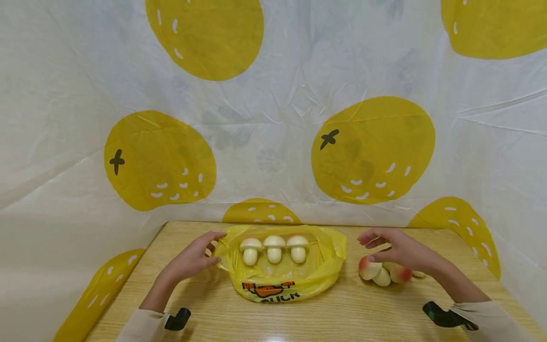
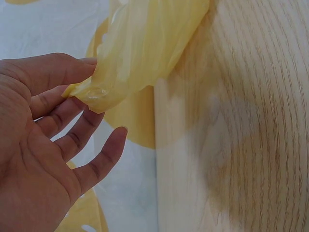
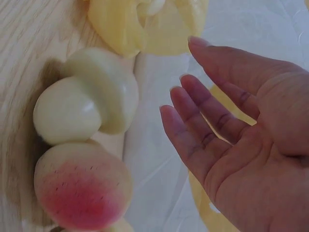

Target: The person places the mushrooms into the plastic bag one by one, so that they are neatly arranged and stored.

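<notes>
A yellow plastic bag (image 1: 295, 289) with a duck print lies opened out on the table. Three cream-coloured toy mushrooms (image 1: 274, 255) sit in a row inside its mouth. At the bag's left edge, my left hand (image 1: 194, 259) pinches a corner of the plastic between thumb and fingers, as the left wrist view shows. My right hand (image 1: 397, 247) hovers with relaxed fingers, holding nothing. Below and beside it lie a pale toy mushroom (image 3: 67, 111) and a round, red-blushed peach-like toy (image 3: 82, 188). Part of this group is hidden behind the right hand and wrist.
The wooden table (image 1: 213, 320) carries everything. A white cloth (image 1: 265, 156) printed with large yellow fruit hangs behind and on both sides. Black straps (image 1: 178, 319) circle the sleeves near the wrists.
</notes>
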Demonstrator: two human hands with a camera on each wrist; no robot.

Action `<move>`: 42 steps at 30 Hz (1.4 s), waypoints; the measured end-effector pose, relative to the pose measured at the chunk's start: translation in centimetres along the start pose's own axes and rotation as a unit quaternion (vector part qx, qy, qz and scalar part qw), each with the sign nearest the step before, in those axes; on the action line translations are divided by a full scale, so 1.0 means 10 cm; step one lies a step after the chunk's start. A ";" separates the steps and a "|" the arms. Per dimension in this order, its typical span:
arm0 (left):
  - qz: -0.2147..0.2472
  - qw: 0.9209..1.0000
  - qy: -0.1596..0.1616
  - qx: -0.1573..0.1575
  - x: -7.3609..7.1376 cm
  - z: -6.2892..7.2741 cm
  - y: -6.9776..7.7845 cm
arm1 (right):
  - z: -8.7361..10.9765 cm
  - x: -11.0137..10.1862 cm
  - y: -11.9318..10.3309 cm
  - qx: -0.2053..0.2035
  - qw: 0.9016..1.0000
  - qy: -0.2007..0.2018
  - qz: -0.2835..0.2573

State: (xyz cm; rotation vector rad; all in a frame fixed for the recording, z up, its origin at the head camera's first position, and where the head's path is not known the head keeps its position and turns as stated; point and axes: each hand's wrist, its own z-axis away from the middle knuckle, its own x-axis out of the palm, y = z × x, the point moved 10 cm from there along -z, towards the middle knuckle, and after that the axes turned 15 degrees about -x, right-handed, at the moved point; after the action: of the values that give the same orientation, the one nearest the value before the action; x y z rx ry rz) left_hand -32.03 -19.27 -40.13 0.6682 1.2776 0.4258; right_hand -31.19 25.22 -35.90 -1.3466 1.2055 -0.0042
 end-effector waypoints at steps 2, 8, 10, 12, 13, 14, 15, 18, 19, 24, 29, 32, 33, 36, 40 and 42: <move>0.000 1.000 0.001 0.000 0.00 0.00 0.00 | 0.03 0.01 0.02 0.003 1.000 -0.008 -0.004; -0.001 1.000 0.002 0.000 0.01 -0.01 -0.01 | 0.13 0.03 0.10 0.021 0.999 -0.039 -0.009; -0.001 1.000 0.002 -0.001 0.01 -0.01 -0.02 | 0.15 0.05 0.13 0.022 0.998 -0.050 -0.011; 0.000 1.000 0.001 -0.001 0.01 -0.01 -0.02 | 0.17 0.07 0.15 0.024 0.998 -0.060 -0.016; 0.000 1.000 0.002 -0.002 0.01 -0.01 -0.03 | 0.18 0.08 0.17 0.025 0.997 -0.064 -0.019; 0.000 1.000 0.002 -0.003 0.01 -0.01 -0.03 | 0.19 0.10 0.18 0.025 0.997 -0.068 -0.023; -0.001 1.000 0.002 -0.003 0.01 -0.01 -0.03 | 0.19 0.11 0.19 0.026 0.997 -0.071 -0.026; 0.000 1.000 0.002 -0.001 0.01 -0.01 -0.02 | 0.21 0.15 0.22 0.026 0.996 -0.079 -0.037; 0.001 1.000 0.002 0.000 0.01 -0.01 -0.02 | 0.21 0.16 0.22 0.024 0.996 -0.080 -0.038; 0.004 1.000 0.000 0.002 0.01 0.00 -0.02 | 0.19 0.21 0.23 0.006 0.995 -0.085 -0.043; 0.000 1.000 0.003 0.002 0.01 -0.01 -0.03 | 0.16 0.24 0.22 0.007 0.997 -0.081 -0.016; -0.002 1.000 0.004 0.002 0.01 -0.01 -0.03 | 0.13 0.25 0.23 0.010 0.997 -0.074 0.015; -0.001 1.000 0.004 0.002 0.01 -0.02 -0.03 | 0.12 0.26 0.24 0.008 0.997 -0.071 0.026; 0.000 1.000 0.004 0.004 0.02 -0.01 -0.03 | 0.08 0.28 0.24 -0.006 0.997 -0.066 0.043; 0.001 1.000 0.003 0.005 0.03 -0.01 -0.03 | 0.05 0.33 0.25 -0.012 0.997 -0.060 0.040; 0.001 1.000 0.002 0.005 0.03 -0.01 -0.03 | 0.05 0.36 0.27 0.001 0.998 -0.056 0.034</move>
State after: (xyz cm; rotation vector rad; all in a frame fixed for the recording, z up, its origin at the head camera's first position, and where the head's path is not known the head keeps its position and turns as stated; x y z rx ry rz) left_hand -32.07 -19.28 -40.58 0.6774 1.2837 0.4226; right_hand -30.92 24.22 -40.26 -1.2878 1.1551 0.1169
